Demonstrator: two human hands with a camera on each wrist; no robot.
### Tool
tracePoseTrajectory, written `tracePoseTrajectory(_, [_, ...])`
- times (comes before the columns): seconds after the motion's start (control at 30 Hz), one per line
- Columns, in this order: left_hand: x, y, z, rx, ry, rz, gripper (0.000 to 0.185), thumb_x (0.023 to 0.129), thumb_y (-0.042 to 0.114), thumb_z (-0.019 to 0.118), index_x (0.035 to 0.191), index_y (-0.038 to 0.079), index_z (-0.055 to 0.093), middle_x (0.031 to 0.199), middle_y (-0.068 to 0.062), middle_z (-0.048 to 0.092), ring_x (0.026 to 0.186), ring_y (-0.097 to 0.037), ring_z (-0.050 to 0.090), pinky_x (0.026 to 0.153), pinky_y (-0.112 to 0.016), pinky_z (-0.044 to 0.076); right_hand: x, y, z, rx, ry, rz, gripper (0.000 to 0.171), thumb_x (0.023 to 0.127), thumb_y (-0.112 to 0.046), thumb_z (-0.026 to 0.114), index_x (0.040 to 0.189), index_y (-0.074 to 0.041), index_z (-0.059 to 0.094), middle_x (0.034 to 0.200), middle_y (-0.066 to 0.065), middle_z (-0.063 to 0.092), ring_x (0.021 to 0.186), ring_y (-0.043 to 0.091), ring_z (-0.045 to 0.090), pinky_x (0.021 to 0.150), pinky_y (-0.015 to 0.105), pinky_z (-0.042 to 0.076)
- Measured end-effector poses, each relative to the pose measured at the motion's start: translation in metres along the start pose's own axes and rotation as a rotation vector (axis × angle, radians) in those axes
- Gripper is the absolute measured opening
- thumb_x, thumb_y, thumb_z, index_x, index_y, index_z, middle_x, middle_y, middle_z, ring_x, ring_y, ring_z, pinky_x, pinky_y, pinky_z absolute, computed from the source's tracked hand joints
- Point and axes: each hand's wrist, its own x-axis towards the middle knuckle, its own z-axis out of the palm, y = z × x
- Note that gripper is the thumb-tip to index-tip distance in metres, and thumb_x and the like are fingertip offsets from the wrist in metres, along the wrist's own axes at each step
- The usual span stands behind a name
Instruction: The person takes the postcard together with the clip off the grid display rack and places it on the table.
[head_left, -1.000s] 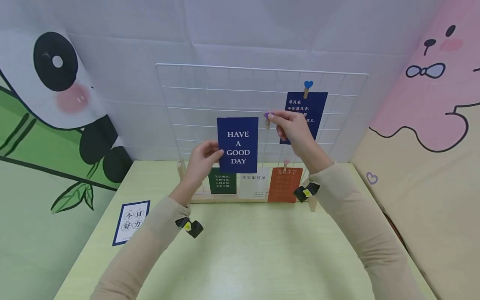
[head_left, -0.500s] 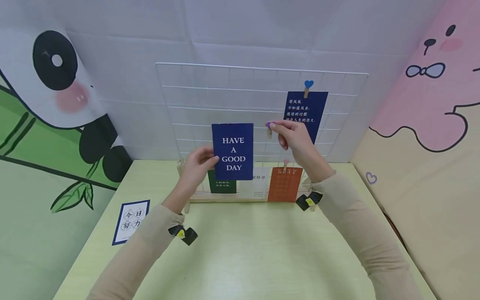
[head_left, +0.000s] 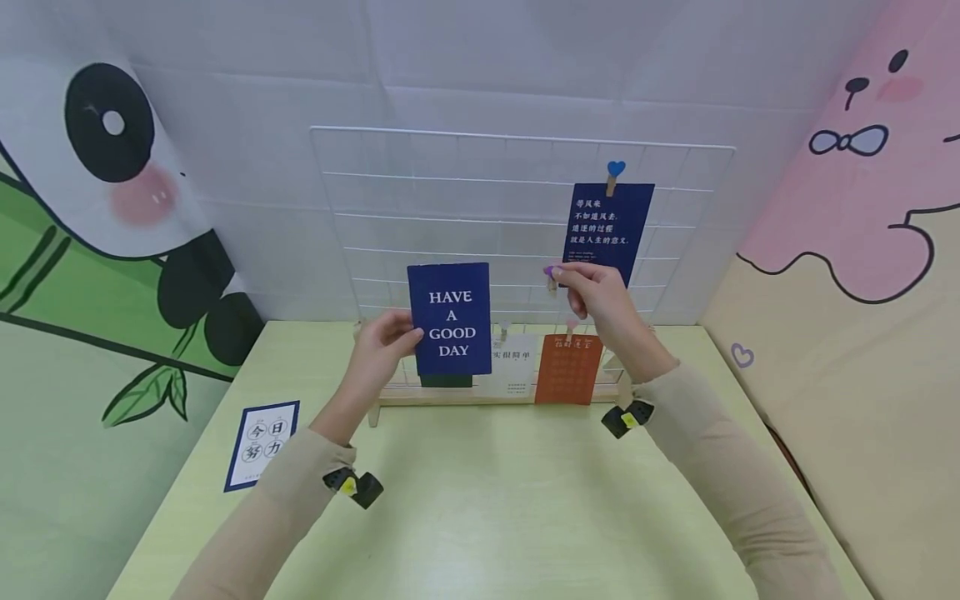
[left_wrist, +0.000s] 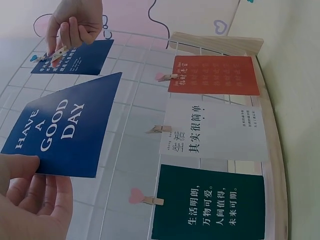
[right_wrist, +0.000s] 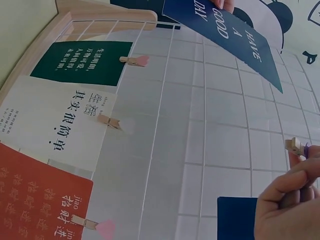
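Observation:
My left hand (head_left: 378, 354) pinches a dark blue card (head_left: 450, 321) reading "HAVE A GOOD DAY" by its left edge, thumb in front. The card is held upright before a white wire grid (head_left: 480, 135), apart from it in the wrist views. Between thumb and fingers of my right hand (head_left: 607, 308) is a small wooden clothespin (right_wrist: 295, 146) with a purple top. That hand is in front of another blue card (head_left: 611, 218), which hangs from the grid by a blue heart clothespin (head_left: 615, 171). The hand covers this card's lower part.
Along the grid's bottom hang a green card (left_wrist: 210, 205), a white card (left_wrist: 215, 130) and an orange card (left_wrist: 215, 75), each with a clothespin. The grid stands on a wooden base (head_left: 450, 401). A blue-bordered white card (head_left: 262, 442) lies on the table (head_left: 480, 500) at left.
My left hand has moved down and left with the blue card, now covering most of the green card. The right hand has lowered with the clothespin, uncovering the hanging card's text.

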Motion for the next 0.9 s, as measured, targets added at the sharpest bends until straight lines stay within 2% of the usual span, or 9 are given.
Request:
tracePoseTrajectory(0.43, [-0.007,-0.013,-0.008,0.004,0.004,-0.025,0.026,0.089,0.008,0.052,0.112,-0.003,0.05,0.101,-0.016,0.054,0.09,-0.021,0.053,0.076,-0.027,0.048,-0.006,0.02,-0.013,-0.074,0.008,0.061,0.035,0.088,-0.025,0.055,0.112,0.0,0.058,0.057,0.0,0.042,0.049,0.009,0.038,0.045,0.019,0.033])
tracePoseTrajectory(0.73, [-0.013,-0.024,-0.01,0.0,0.014,-0.135,0.027,0.089,0.008,0.052,0.114,-0.002,0.049,0.103,-0.015,0.053,0.092,-0.022,0.053,0.08,-0.03,0.047,-0.011,0.041,-0.023,-0.099,-0.005,0.065,0.035,0.089,-0.022,0.054,0.114,0.002,0.056,0.057,-0.001,0.043,0.049,0.01,0.038,0.044,0.018,0.034])
tracePoseTrajectory(0.9, [-0.015,-0.03,-0.011,-0.016,0.014,-0.169,0.028,0.089,0.009,0.053,0.114,-0.002,0.049,0.102,-0.015,0.054,0.089,-0.02,0.054,0.079,-0.03,0.047,-0.013,0.049,-0.027,-0.081,-0.006,0.104,0.036,0.089,-0.021,0.054,0.115,0.003,0.055,0.055,-0.002,0.042,0.047,0.008,0.038,0.043,0.016,0.034])
